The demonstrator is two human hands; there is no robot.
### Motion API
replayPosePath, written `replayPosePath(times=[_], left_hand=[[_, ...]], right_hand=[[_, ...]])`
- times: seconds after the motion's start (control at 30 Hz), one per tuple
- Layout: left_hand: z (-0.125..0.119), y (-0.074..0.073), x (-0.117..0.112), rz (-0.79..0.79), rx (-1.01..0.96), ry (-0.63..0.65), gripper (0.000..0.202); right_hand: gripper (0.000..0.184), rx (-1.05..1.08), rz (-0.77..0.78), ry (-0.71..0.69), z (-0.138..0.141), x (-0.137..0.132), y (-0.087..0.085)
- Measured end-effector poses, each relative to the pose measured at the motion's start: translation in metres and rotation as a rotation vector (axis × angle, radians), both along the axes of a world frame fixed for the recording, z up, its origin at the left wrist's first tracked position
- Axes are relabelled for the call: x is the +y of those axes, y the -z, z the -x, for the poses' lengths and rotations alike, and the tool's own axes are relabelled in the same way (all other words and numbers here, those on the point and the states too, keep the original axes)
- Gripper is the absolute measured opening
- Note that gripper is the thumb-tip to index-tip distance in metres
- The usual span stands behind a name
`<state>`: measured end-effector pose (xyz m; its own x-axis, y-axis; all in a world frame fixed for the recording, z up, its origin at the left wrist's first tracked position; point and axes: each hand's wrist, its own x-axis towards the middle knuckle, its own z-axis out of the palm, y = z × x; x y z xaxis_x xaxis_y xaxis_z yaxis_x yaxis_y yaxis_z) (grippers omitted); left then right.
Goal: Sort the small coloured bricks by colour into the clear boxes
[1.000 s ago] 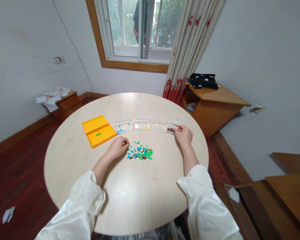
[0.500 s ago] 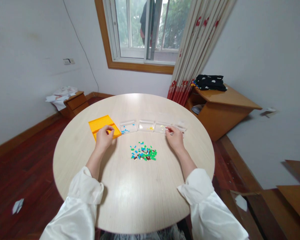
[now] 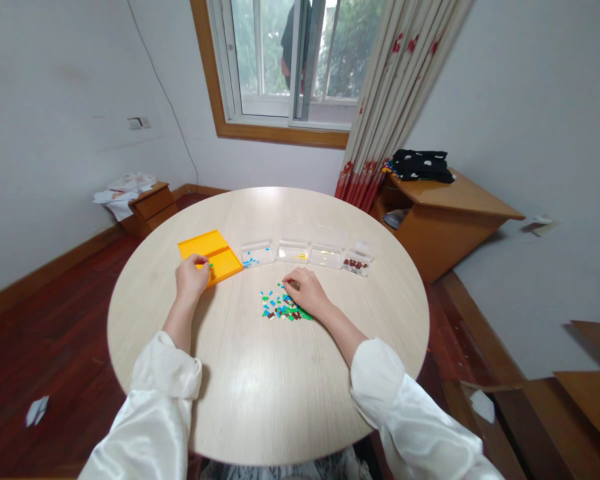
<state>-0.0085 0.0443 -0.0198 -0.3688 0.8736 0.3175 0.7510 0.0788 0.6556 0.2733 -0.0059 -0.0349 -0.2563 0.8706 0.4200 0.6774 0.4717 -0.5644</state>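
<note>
A heap of small green, blue and brown pieces (image 3: pixel 280 308) lies in the middle of the round table (image 3: pixel 260 387). My right hand (image 3: pixel 306 292) rests on the heap's right side, fingers curled down onto the pieces. My left hand (image 3: pixel 192 279) is at the near edge of the yellow tray (image 3: pixel 211 247), fingertips pinched on a small green piece. A row of clear boxes sits behind the heap: one with blue pieces (image 3: pixel 257 254), one with yellow (image 3: pixel 293 252), one nearly empty (image 3: pixel 326 256), one with brown pieces (image 3: pixel 357 263).
A wooden cabinet (image 3: pixel 445 213) with dark folded cloth (image 3: pixel 420 164) stands right of the table beside the curtain (image 3: pixel 390 100). A low wooden stand with papers (image 3: pixel 147 200) is at the left wall. Paper scraps lie on the floor (image 3: pixel 35 410).
My right hand left the brown-piece box and came down onto the heap. My left hand went from the heap to the yellow tray and now sits at its near edge.
</note>
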Motion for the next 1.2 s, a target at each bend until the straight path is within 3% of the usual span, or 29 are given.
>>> replayPosePath(times=[0.23,0.47,0.57,0.67,0.93,1.07,1.2], left_hand=[[-0.003,-0.002,-0.001,-0.009,0.03,0.013,0.012],[-0.022,-0.016,-0.011,-0.073,-0.017,0.067,0.018],[-0.039,-0.02,-0.017,-0.08,-0.024,0.169,0.019],[-0.059,-0.019,-0.025,-0.043,-0.012,0.356,0.019],[-0.107,-0.006,-0.044,0.064,-0.091,0.738,0.024],[-0.115,0.0,-0.046,0.099,-0.155,0.803,0.026],[-0.113,0.0,-0.043,0.077,-0.151,0.75,0.021]], right_hand=[[0.012,-0.066,0.091,-0.016,-0.003,0.003,0.0],[0.011,-0.07,0.109,0.004,-0.003,0.004,0.001],[0.009,-0.073,0.093,0.017,-0.002,0.004,0.001],[0.009,-0.017,0.087,0.013,-0.001,0.002,0.0],[0.013,0.125,0.046,-0.055,0.003,-0.004,-0.009],[0.014,0.177,0.04,-0.059,0.005,-0.004,-0.006],[0.015,0.193,0.033,-0.051,0.006,-0.001,-0.002]])
